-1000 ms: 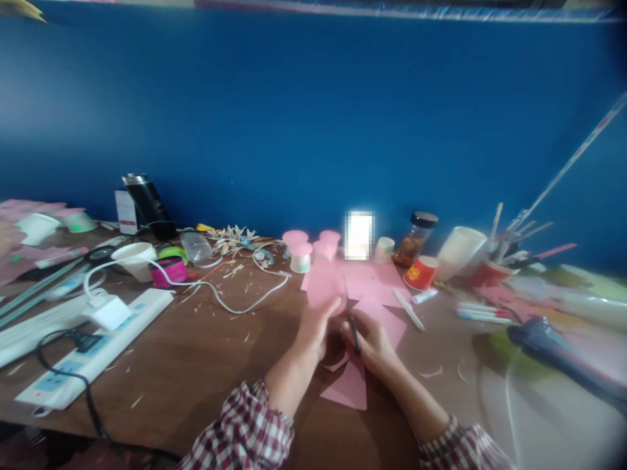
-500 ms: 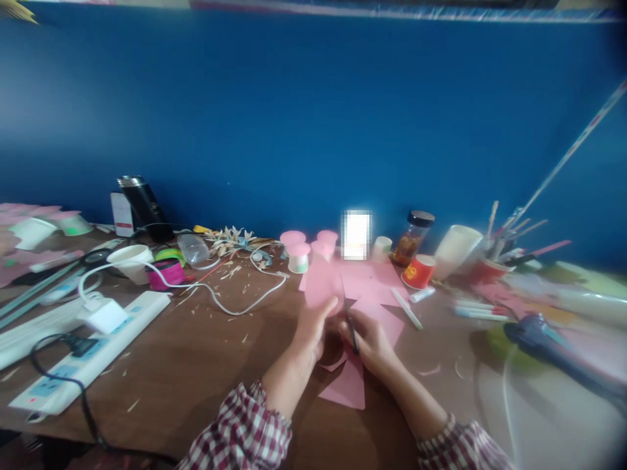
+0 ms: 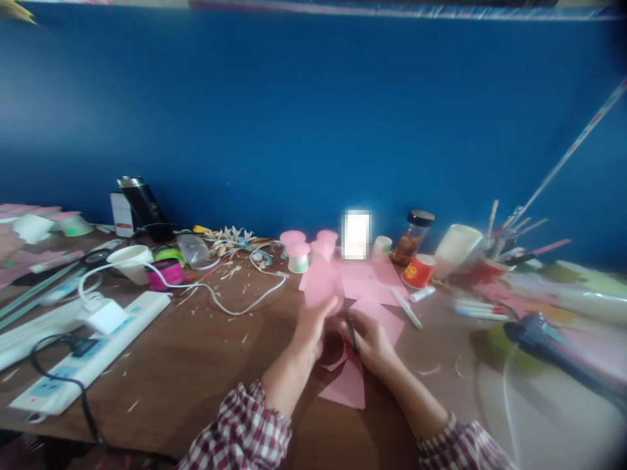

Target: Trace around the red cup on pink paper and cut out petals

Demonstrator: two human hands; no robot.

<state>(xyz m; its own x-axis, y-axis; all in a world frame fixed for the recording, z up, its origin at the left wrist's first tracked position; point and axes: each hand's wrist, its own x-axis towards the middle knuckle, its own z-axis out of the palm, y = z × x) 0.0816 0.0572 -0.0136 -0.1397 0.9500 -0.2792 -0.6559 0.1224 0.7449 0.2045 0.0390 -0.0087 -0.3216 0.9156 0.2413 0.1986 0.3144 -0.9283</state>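
My left hand point(image 3: 313, 326) is closed on a piece of pink paper point(image 3: 321, 287), holding it up just above the brown table point(image 3: 206, 352). My right hand point(image 3: 369, 339) is closed on a dark thin tool point(image 3: 351, 323), which looks like small scissors, with its tip at the paper's edge. More pink paper sheets point(image 3: 372, 284) lie on the table behind the hands, and a pink offcut point(image 3: 347, 385) lies under my wrists. Both sleeves are red and white check.
A white power strip point(image 3: 83, 356) with plugs and a white cable lies at left. Paper cups point(image 3: 130, 261), pink-topped cups point(image 3: 298, 251), a jar point(image 3: 411, 238), a red cup point(image 3: 418, 271), pens point(image 3: 477, 310) and a dark glue gun point(image 3: 548, 349) crowd the back and right. A blue wall stands behind.
The view has shifted slightly since a second ago. Both hands stay in the same place with the paper and the tool.
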